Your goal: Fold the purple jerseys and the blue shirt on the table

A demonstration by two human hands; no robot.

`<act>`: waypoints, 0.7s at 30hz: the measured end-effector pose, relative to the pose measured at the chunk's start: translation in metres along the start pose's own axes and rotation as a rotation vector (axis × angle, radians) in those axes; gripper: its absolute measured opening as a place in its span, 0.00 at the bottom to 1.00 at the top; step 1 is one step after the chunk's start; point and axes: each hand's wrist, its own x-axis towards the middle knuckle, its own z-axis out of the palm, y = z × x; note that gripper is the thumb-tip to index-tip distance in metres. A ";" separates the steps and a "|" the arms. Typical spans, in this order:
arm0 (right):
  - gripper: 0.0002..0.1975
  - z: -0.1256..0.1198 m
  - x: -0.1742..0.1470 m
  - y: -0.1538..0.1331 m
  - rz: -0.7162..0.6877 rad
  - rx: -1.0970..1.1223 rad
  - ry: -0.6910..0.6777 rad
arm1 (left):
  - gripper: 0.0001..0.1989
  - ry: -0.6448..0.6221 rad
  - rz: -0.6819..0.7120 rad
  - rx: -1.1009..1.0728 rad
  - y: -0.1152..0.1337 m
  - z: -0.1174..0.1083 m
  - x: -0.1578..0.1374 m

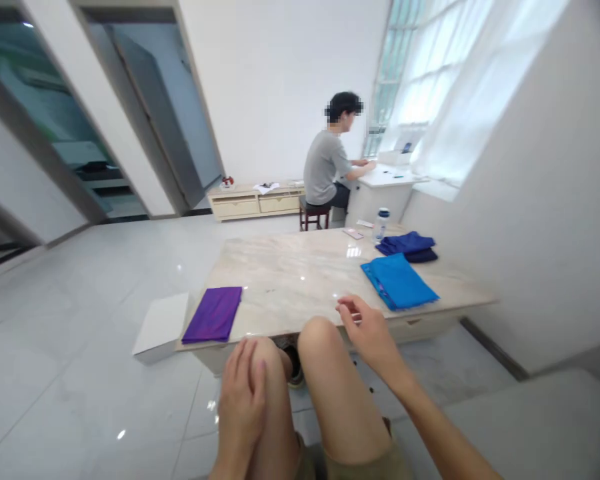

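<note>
My left hand (243,387) lies on my left knee, fingers stretched out and holding nothing. Over by my right knee, my right hand (366,327) hovers close to the front edge of the marble-patterned table (290,273). Its fingers are loosely bent with a gap to the thumb, and nothing shows in them. A folded bright blue cloth (399,280) with a frayed edge lies just beyond that hand, apart from it. Behind this is a crumpled dark blue cloth (407,245). At the table's left end a purple cloth (213,313) is spread flat, beyond my left hand.
A bottle (381,225) and a phone (353,233) stand and lie at the table's far side. One white box (163,323) sits on the floor at left. Another person (325,167) sits at a white desk (385,180) by the window. A low cabinet (240,205) lines the wall.
</note>
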 end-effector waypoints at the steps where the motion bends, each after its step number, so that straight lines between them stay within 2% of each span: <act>1: 0.17 -0.011 -0.031 0.013 0.007 0.019 0.069 | 0.28 0.007 0.020 0.031 0.001 0.002 -0.001; 3: 0.20 -0.015 -0.085 0.032 -0.003 0.070 0.116 | 0.30 -0.009 0.063 0.090 0.005 0.006 0.000; 6: 0.27 0.015 -0.134 0.045 0.008 0.055 0.073 | 0.34 -0.058 0.149 0.138 0.009 0.012 0.007; 7: 0.31 0.030 -0.140 0.046 -0.017 0.018 0.047 | 0.35 -0.071 0.174 0.144 0.011 0.013 0.007; 9: 0.48 0.056 -0.144 0.045 -0.041 -0.059 0.039 | 0.35 -0.083 0.210 0.144 0.013 0.016 0.005; 11: 0.59 0.071 -0.141 0.045 -0.034 -0.112 0.065 | 0.36 -0.086 0.222 0.135 0.017 0.019 -0.004; 13: 0.62 0.070 -0.140 0.048 -0.023 -0.133 0.089 | 0.36 -0.098 0.198 0.129 0.024 0.023 -0.019; 17: 0.61 0.042 -0.145 0.066 -0.050 -0.116 0.088 | 0.38 -0.145 0.111 0.123 0.037 0.032 -0.056; 21: 0.57 0.021 -0.151 0.089 -0.030 -0.055 0.095 | 0.40 -0.198 0.097 0.098 0.022 0.039 -0.076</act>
